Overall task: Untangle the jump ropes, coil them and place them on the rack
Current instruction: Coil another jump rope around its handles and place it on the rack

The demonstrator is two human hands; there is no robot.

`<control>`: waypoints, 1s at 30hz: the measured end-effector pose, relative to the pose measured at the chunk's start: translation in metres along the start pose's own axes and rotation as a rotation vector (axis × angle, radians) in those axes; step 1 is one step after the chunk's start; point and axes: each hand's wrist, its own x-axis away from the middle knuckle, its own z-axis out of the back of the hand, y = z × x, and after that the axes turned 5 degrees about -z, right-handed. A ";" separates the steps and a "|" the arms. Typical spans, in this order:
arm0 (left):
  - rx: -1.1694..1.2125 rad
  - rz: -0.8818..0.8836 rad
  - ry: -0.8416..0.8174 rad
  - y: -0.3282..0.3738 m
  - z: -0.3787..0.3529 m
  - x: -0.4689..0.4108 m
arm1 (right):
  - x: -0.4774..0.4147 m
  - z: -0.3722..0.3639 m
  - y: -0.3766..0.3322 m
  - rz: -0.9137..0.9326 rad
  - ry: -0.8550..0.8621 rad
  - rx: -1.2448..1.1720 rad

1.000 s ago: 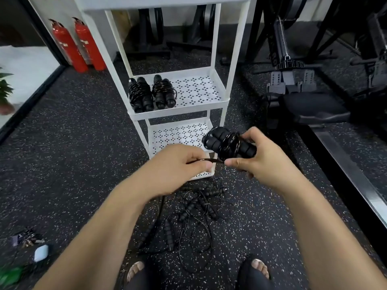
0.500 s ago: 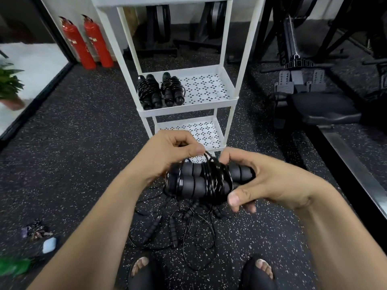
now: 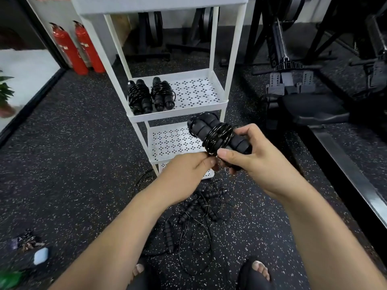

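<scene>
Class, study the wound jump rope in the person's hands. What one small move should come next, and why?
Probably tuck the cord end that the left hand pinches under the wraps. The cord already circles both handles of the jump rope, which the right hand grips, so only the end seems unsecured before it goes on the rack.

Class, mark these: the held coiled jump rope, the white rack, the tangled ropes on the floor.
Coiled jump rope (image 3: 218, 137): head view, wound cord.
White rack (image 3: 178, 111): head view, middle shelf's front rim.
Tangled ropes (image 3: 189, 210): head view, a foam handle.
</scene>
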 end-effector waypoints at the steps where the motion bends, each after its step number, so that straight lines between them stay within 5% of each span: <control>1: -0.018 -0.006 -0.019 -0.001 -0.001 0.000 | -0.002 -0.001 0.003 0.008 0.043 0.066; 9: -0.076 -0.017 -0.094 -0.004 0.018 0.008 | -0.009 0.001 0.008 -0.038 0.221 0.578; 17: 0.011 -0.043 -0.040 -0.003 0.053 0.015 | -0.008 -0.004 0.014 -0.223 -0.073 0.757; 27: 0.319 -0.111 0.115 -0.024 0.063 0.006 | 0.012 -0.015 -0.003 -0.249 -0.741 0.260; 30: 0.457 -0.083 0.167 -0.034 0.064 0.001 | 0.019 -0.013 -0.011 -0.204 -0.752 0.006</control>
